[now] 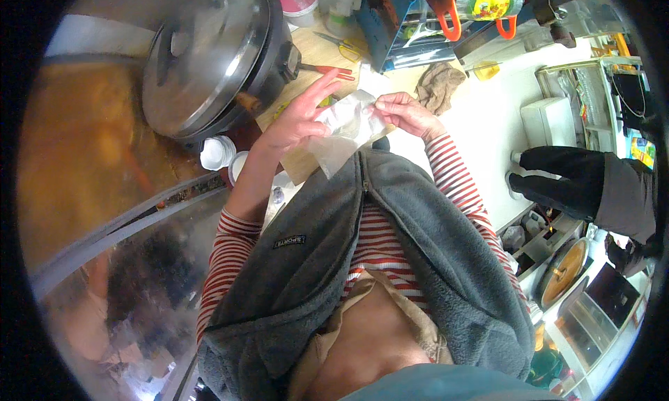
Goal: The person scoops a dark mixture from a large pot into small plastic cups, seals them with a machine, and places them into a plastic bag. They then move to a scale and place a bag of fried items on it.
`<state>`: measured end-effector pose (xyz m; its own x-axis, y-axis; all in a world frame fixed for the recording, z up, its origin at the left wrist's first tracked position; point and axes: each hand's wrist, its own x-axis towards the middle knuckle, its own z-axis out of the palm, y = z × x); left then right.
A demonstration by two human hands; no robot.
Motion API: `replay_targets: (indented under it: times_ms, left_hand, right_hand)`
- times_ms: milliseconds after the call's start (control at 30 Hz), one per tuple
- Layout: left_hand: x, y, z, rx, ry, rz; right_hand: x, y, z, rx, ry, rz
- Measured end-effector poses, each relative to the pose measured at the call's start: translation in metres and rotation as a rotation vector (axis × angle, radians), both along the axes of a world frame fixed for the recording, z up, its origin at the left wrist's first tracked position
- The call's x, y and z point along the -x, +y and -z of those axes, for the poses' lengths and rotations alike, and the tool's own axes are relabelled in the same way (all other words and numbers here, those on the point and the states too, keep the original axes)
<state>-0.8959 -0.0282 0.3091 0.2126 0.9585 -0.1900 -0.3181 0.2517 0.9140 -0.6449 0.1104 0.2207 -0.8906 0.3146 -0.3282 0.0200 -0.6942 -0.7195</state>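
A thin translucent plastic bag (349, 121) is spread between my two hands, in front of the grey fleece vest. My right hand (405, 113) pinches its upper right edge between thumb and fingertips. At its left side is my left hand (306, 113), the upper fingers spread and raised, the lower fingers against the plastic; whether they grip it is unclear. Beneath the bag shows part of a brown cardboard-like piece (299, 164). Red-handled tongs (334, 71) lie just beyond my left fingertips. Past my right hand a crumpled brown cloth (440, 87) rests on the worktop.
A large round electric pan with a metal lid (209, 61) stands at the left. Yellow-handled scissors (345, 49) lie behind the tongs. White cups (217, 152) sit near my left forearm. A blue metal box (389, 24) stands at the back. Another person (580, 184) stands at the right.
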Motion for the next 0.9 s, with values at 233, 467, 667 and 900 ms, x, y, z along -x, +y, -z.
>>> replay_targets:
  times_ms: [233, 467, 667, 900]
  left_hand:
    - [-0.010, -0.002, 0.013, -0.204, 1.181, -0.488]
    - [-0.084, -0.009, 0.041, 0.053, 0.219, -0.331]
    - [-0.092, 0.005, 0.057, 0.449, -0.523, -0.259]
    - [-0.109, 0.040, 0.059, 0.417, -0.808, -0.140]
  right_hand:
    - [-0.008, -0.008, -0.019, -0.419, -0.295, 0.196]
    - [0.012, -0.068, -0.041, -1.057, -0.315, 0.480]
    - [-0.023, -0.066, -0.031, -0.481, -0.186, 0.483]
    - [-0.069, -0.057, -0.009, -0.582, -0.649, 1.010]
